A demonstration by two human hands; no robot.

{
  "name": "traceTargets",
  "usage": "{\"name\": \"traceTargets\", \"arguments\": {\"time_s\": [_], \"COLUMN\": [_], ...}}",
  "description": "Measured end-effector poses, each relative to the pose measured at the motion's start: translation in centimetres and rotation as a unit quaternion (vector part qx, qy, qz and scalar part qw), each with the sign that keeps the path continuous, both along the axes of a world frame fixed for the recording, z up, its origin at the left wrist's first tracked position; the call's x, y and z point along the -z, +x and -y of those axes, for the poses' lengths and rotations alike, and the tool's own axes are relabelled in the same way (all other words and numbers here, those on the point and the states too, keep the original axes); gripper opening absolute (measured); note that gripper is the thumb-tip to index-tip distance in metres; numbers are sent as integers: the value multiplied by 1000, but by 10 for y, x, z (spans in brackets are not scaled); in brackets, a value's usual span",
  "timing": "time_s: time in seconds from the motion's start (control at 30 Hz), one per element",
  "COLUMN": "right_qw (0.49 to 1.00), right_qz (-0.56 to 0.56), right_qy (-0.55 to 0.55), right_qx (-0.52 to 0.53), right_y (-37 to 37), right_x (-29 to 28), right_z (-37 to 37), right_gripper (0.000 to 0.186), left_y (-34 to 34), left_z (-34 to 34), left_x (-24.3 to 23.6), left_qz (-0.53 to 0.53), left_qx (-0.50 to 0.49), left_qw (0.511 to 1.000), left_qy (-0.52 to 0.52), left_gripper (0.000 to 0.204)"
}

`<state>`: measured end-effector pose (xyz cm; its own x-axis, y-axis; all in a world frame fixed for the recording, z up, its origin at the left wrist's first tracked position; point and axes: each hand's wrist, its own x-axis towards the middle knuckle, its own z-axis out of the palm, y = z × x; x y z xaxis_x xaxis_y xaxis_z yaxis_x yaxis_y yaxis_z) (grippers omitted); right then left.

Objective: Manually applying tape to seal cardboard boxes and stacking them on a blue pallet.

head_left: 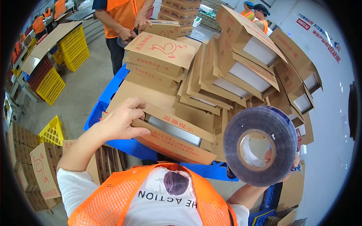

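Note:
A cardboard box (177, 145) lies in front of me with its long side flaps parted, and a pale surface shows in the gap. At its left end, my left hand (126, 117) has curled fingers hooked over the flap edges, thumb on the near flap. Raised close to the camera on the right is a big roll of clear packing tape (233, 158) with a cardboard core. My right hand (293, 167) holds it from behind; most of its fingers are hidden, though a fingertip shows through the core.
Blue crates (113, 84) support the boxes. Printed cartons (166, 49) and partly open boxes (245, 71) are stacked beyond and to the right. Across the stack, a co-worker in an orange vest (122, 15) handles another box. Yellow crates (73, 49) and more cartons (45, 169) stand at left.

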<state>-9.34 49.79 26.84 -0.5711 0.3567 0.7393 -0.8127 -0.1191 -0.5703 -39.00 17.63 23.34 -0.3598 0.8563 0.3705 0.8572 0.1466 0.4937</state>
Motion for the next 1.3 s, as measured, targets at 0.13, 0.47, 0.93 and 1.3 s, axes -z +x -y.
{"name": "traceTargets", "arguments": {"time_s": [0.13, 0.47, 0.93, 1.3], "right_qw": [992, 999, 1000, 962], "right_qz": [-34, -46, -10, 184], "right_qy": [20, 18, -9, 18], "right_qx": [121, 10, -4, -200], "right_y": [-23, -19, -17, -103], "right_x": [-9, -11, -18, -41], "right_z": [38, 46, 38, 70], "right_gripper": [22, 18, 15, 23], "left_y": [-9, 0, 33, 44], "left_z": [-7, -48, -60, -33], "left_x": [-7, 36, 13, 24], "left_qz": [-101, -210, -200, -190], "left_qx": [1, 47, 130, 68], "left_qw": [990, 973, 967, 977], "left_qy": [-98, -87, -85, -76], "left_gripper": [43, 75, 78, 87]}}
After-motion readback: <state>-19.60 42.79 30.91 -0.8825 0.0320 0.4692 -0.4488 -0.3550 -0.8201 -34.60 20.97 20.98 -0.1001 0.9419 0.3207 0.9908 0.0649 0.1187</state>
